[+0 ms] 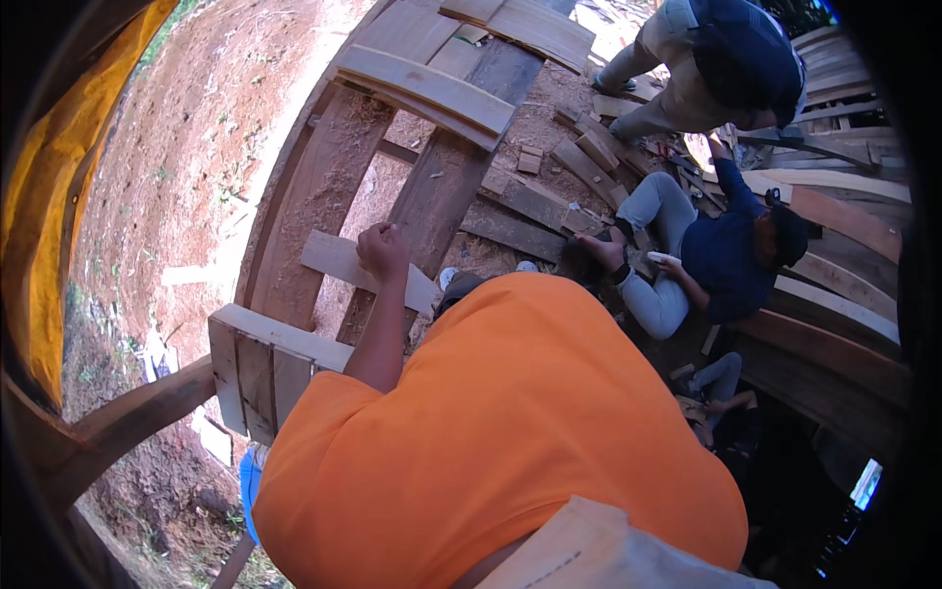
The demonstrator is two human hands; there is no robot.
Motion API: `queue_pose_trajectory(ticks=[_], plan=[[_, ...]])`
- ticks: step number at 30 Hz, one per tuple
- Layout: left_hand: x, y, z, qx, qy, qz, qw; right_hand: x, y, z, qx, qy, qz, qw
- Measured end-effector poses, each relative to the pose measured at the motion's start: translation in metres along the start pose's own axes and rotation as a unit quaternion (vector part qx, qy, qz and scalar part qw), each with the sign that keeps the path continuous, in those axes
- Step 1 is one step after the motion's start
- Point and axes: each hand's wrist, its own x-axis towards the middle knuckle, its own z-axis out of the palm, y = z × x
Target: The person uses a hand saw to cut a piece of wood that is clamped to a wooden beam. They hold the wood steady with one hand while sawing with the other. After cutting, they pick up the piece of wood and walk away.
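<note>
Left grip (pixel 381 251) curled into a fist (anything inside unclear) near pale board (pixel 330 256)

Bare left forearm (pixel 386 332) stretched out ahead of torso (pixel 500 422); left grip (pixel 383 251) curled into fist.

From here I can't tell whether the left hand (pixel 383 251) grips anything or touches the short board (pixel 330 258) below it. The right hand is out of my sight. The lower edge cuts off a pale sheet (pixel 594 550) of unclear material, and shadow swallows most of the person (pixel 731 404) at lower right.
</note>
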Motion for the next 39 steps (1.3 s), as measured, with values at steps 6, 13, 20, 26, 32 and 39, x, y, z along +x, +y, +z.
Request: queue_pose_trajectory(ticks=[6, 13, 20, 26, 32, 39], plan=[[-0.034, -0.051, -0.018, 0.022, 0.207, -0.193, 0.959, 0.043, -0.023, -0.063, 0.033, -0.102, 0.085, 0.991], [-0.024, -0.094, -0.034, -0.06, 0.074, -0.339, 0.936, 0.029, -0.071, -0.014, -0.032, -0.079, 0.162, 0.983], [0.001, -0.134, -0.022, -0.246, 0.057, -0.32, 0.913, -0.003, -0.125, 0.036, -0.082, -0.048, 0.166, 0.982], [0.017, -0.127, -0.04, -0.349, 0.073, -0.287, 0.889, -0.03, -0.133, 0.051, -0.076, -0.027, 0.147, 0.986], [0.038, -0.14, -0.019, -0.466, 0.081, -0.308, 0.825, -0.063, -0.138, 0.063, -0.075, -0.004, 0.126, 0.989], [0.044, -0.139, -0.004, -0.372, 0.115, -0.33, 0.86, -0.088, -0.13, 0.063, -0.063, 0.009, 0.119, 0.991]])
